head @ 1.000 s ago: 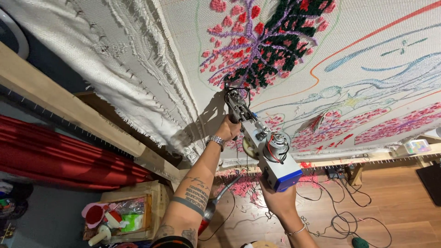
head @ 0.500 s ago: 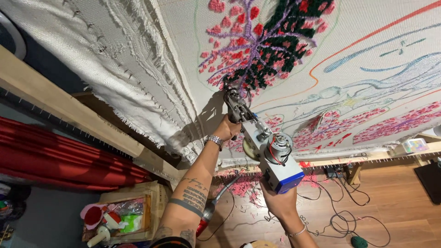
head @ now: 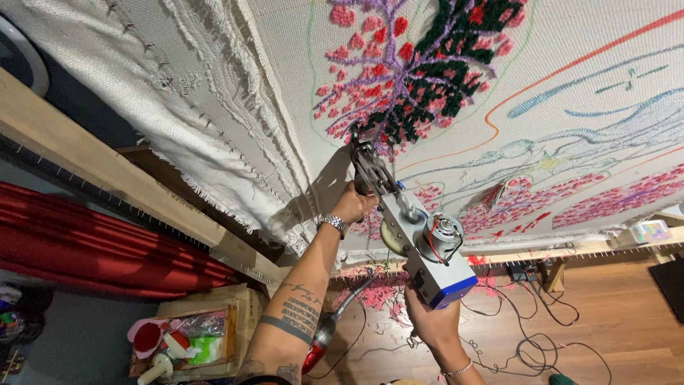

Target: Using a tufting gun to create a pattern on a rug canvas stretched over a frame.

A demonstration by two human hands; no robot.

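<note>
Tufting gun [head: 420,242] pressing needle into stretched cloth [head: 299,64]; left hand [head: 354,203] gripping front handle, right hand [head: 431,321] clasping rear grip.

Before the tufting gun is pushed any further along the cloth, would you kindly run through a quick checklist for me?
1. Left hand gripping the front handle of the tufting gun: ok.
2. Right hand holding the rear handle from below: ok.
3. Needle tip against the backing cloth, at the edge of the dark tufted patch: ok.
4. Yarn feeding freely into the needle: cannot tell.
5. Cloth taut on the wooden frame: looks ok.
6. Cables on the floor away from feet: cannot tell.
</note>
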